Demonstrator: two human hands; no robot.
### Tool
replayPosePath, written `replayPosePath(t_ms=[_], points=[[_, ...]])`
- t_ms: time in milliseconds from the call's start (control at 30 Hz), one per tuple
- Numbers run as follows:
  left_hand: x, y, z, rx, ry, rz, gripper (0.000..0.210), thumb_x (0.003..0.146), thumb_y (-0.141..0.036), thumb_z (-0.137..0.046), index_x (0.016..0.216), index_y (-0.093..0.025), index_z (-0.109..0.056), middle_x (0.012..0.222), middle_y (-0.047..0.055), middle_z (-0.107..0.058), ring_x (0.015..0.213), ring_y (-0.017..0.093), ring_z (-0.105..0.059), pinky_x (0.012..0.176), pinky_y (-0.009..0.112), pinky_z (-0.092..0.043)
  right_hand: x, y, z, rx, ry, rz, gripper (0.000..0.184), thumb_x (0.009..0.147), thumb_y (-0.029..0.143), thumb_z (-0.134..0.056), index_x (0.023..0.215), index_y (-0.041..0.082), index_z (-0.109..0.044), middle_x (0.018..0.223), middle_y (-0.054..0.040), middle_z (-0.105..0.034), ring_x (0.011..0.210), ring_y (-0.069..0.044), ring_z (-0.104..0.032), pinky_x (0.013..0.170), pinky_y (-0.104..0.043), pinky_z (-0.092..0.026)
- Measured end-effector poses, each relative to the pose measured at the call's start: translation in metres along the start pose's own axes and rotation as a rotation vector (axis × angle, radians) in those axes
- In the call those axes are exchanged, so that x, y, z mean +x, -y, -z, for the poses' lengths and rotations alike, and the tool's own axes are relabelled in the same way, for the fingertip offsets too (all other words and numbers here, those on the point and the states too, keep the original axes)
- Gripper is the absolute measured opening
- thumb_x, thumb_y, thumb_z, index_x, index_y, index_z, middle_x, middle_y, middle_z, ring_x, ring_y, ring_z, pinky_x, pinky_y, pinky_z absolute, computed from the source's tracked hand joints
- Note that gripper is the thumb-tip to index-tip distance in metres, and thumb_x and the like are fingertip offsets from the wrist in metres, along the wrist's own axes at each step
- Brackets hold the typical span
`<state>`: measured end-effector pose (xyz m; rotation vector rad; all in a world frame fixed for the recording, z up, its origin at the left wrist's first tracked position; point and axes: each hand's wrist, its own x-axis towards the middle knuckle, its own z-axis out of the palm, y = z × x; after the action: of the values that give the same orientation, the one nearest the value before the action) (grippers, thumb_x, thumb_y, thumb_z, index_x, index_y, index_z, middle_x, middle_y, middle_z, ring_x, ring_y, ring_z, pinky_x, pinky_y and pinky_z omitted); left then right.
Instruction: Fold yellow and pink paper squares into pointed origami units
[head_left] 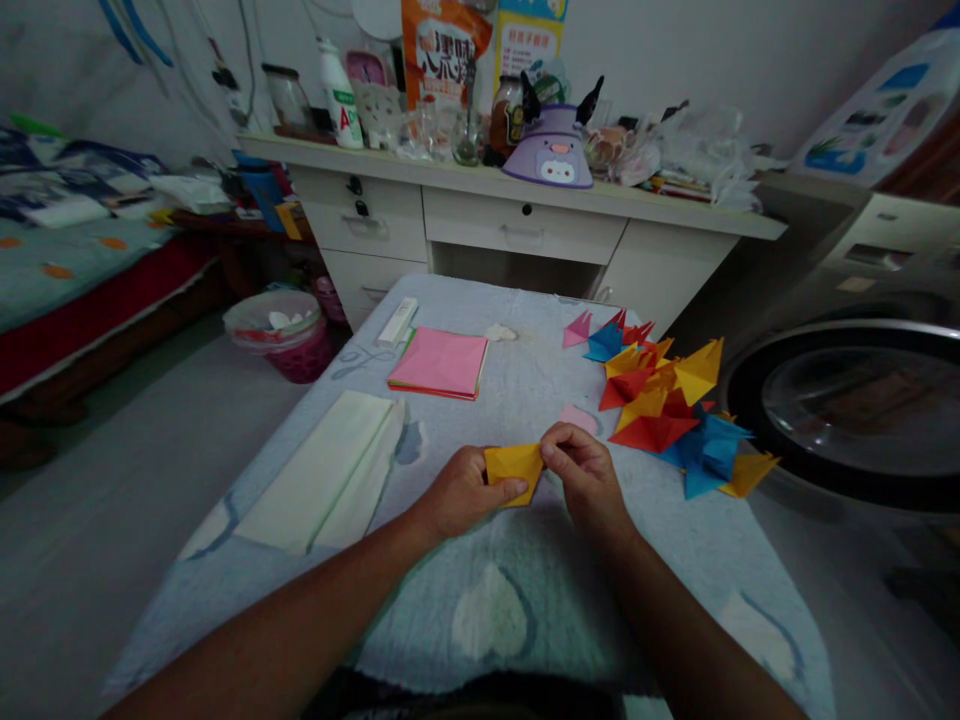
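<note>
A small piece of folded yellow paper (516, 465) is held between my two hands above the cloth-covered table. My left hand (469, 492) is closed on its left side, the thumb lying across the front. At the upper right corner, my right hand (589, 480) pinches the paper between thumb and fingers. Beyond my hands lies a stack of square coloured paper (441, 362), pink on top. On the right is a pile of folded paper figures (660, 400) in red, yellow, blue and pink.
A folded pale cloth or paper (322, 470) lies at the left of the table (487, 610), and a white box (398, 322) behind it. A pink bin (300, 350) stands on the floor. Behind are a cluttered white desk (517, 235) and, at right, a washing machine (862, 380).
</note>
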<state>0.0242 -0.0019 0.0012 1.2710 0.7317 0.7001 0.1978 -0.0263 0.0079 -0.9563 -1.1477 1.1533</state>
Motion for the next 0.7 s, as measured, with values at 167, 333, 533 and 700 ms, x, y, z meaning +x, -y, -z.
replayPosePath(t_ms=[167, 333, 533, 700], points=[[-0.0003, -0.0017, 0.0001, 0.021, -0.007, 0.014, 0.025, 0.072, -0.03, -0.072, 0.09, -0.012, -0.072, 0.075, 0.001, -0.066, 0.065, 0.012, -0.057, 0.06, 0.022, -0.043, 0.0005, -0.0007, 0.0022, -0.033, 0.0, -0.003, 0.016, 0.085, 0.031, -0.066, 0.074, 0.02, -0.061, 0.068, 0.0034, -0.049, 0.065, -0.01, -0.044, 0.063, -0.023, -0.036], [-0.0006, -0.0016, 0.0018, 0.026, -0.061, -0.007, 0.028, 0.073, -0.031, -0.072, 0.093, -0.011, -0.07, 0.079, 0.003, -0.068, 0.069, 0.014, -0.061, 0.064, 0.025, -0.047, 0.0011, -0.0005, -0.0014, 0.081, 0.069, -0.101, 0.022, 0.077, 0.035, -0.074, 0.093, 0.023, -0.063, 0.08, 0.0023, -0.057, 0.07, -0.011, -0.051, 0.064, -0.022, -0.04], [-0.0011, -0.0045, 0.0021, 0.081, -0.076, -0.039, 0.03, 0.075, -0.033, -0.07, 0.094, -0.01, -0.069, 0.082, 0.004, -0.069, 0.072, 0.014, -0.062, 0.067, 0.026, -0.048, 0.0016, 0.0019, -0.0061, 0.121, 0.173, -0.195, 0.023, 0.073, 0.037, -0.077, 0.081, 0.021, -0.063, 0.075, 0.0015, -0.062, 0.07, -0.012, -0.058, 0.068, -0.024, -0.046], [-0.0011, 0.0005, 0.003, 0.135, -0.068, -0.025, 0.027, 0.076, -0.032, -0.069, 0.092, -0.011, -0.066, 0.079, 0.003, -0.067, 0.068, 0.014, -0.061, 0.063, 0.025, -0.046, 0.0041, 0.002, -0.0025, 0.084, 0.082, -0.14, 0.024, 0.072, 0.038, -0.078, 0.077, 0.019, -0.064, 0.068, 0.0029, -0.057, 0.061, -0.009, -0.051, 0.057, -0.021, -0.041]])
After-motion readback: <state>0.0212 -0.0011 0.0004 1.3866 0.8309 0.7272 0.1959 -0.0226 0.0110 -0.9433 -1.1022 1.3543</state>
